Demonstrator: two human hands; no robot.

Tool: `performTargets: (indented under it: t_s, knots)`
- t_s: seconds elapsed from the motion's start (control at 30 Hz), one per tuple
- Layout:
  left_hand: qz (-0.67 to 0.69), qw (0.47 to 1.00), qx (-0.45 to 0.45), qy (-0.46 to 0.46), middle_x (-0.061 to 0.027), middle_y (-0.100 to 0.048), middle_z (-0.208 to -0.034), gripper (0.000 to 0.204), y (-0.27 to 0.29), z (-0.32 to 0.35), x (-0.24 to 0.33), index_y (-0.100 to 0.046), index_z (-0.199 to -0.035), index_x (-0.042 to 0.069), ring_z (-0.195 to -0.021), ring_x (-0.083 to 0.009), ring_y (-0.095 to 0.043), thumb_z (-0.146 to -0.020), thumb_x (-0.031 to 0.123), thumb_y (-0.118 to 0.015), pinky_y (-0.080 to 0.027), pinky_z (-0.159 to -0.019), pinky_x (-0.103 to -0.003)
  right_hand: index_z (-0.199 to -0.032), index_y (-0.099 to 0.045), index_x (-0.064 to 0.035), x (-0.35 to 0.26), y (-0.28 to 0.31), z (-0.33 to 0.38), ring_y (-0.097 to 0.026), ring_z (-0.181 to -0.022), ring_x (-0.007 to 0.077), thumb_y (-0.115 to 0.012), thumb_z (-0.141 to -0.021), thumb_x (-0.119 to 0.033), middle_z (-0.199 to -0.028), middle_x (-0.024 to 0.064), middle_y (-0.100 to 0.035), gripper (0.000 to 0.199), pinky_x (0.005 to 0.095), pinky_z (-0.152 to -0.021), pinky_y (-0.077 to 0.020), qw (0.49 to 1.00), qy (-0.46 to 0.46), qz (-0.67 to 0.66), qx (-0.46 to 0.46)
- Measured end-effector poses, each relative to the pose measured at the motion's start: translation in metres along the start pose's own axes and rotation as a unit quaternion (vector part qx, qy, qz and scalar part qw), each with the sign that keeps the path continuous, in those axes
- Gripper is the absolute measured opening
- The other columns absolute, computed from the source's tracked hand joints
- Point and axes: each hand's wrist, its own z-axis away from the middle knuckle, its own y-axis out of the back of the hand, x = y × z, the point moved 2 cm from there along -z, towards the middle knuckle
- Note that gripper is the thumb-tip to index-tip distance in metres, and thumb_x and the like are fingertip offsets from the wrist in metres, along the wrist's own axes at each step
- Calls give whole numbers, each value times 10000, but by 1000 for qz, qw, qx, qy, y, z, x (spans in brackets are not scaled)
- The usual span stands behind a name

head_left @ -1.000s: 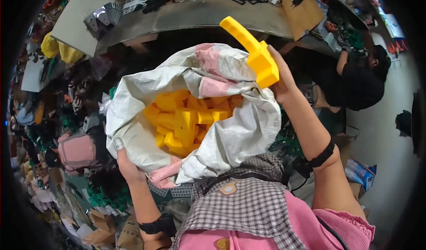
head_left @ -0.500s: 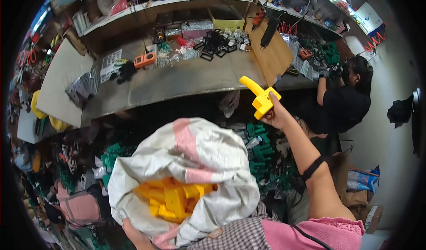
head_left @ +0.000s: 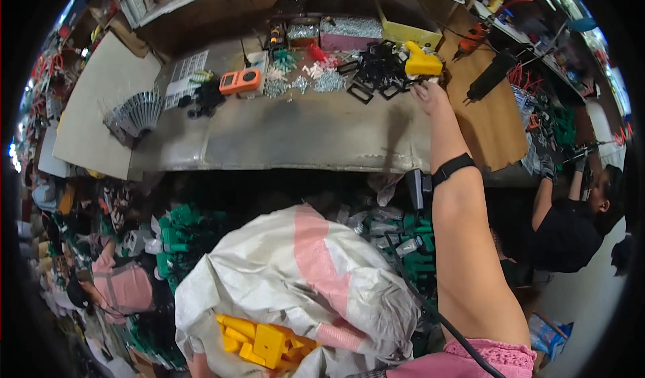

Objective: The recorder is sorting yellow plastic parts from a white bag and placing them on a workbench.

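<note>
One yellow plastic piece point(head_left: 424, 62) sits just past my right hand point(head_left: 424, 96), at twelve o'clock from my fingers. Its stubby end points to about eleven o'clock, and its long way seems to run from there to five. My right hand is much nearer to it than my left. I can't tell if my right fingers are pinching it or have let go. My left hand point(head_left: 195, 360) is down at seven o'clock, by the edge of the white sack point(head_left: 259, 264); most of it is hidden, so I can't tell if it grips. More yellow pieces point(head_left: 269, 344) lie in the sack.

The grey bench point(head_left: 282, 133) is under my reach. Black frames point(head_left: 376, 69) lie at nine o'clock from the yellow piece, right beside it. A brown board point(head_left: 494, 126) is at four o'clock, and a co-worker point(head_left: 571, 227) sits farther out that way.
</note>
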Motion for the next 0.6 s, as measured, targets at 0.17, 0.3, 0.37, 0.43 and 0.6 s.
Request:
performTargets:
  t_s: [0.17,0.3,0.37,0.43,0.6]
  knots:
    - [103,994,-21,14,-115,-563,-1315,501,13,1,6,-476,-1389,-5,-1136,-204,-582,-1023,334,-516,-502,-943,-338,-1056,-569,-16,33,-102,210,-623,-829,199,-540,-945,-46,-938,109,-631,118,304,-782,-545,946,-64,1,-319]
    - [107,988,-77,-86,-116,-584,-1294,454,24,-20,10,-480,-1376,-29,-1153,-192,-591,-1041,278,-478,-485,-973,-326,-1249,-557,39,57,-105,453,-616,-1043,167,-577,-921,-76,-1132,144,-639,349,279,-905,-493,576,-263,346,-692]
    - [136,984,-63,-98,-120,-582,-1299,435,19,-19,24,-487,-1362,-41,-1152,-197,-591,-1037,248,-484,-489,-965,-332,-1213,-588,39,116,-83,487,-638,-989,183,-587,-909,-147,-1086,153,-659,356,301,-871,-510,505,-212,448,-707]
    - [164,979,-41,-115,-121,-589,-1286,418,25,-17,21,-505,-1341,-51,-1137,-196,-599,-1034,232,-495,-493,-954,-335,-1141,-650,37,165,-58,509,-682,-882,213,-607,-887,-288,-992,171,-700,415,345,-802,-545,343,-74,633,-690]
    - [213,967,-55,-128,-115,-610,-1249,417,47,10,16,-511,-1339,-46,-1090,-177,-620,-1024,227,-530,-501,-926,-320,-1296,-574,-40,169,-86,375,-604,-1110,234,-654,-888,-440,-1243,137,-620,576,337,-951,-476,526,82,716,-451]
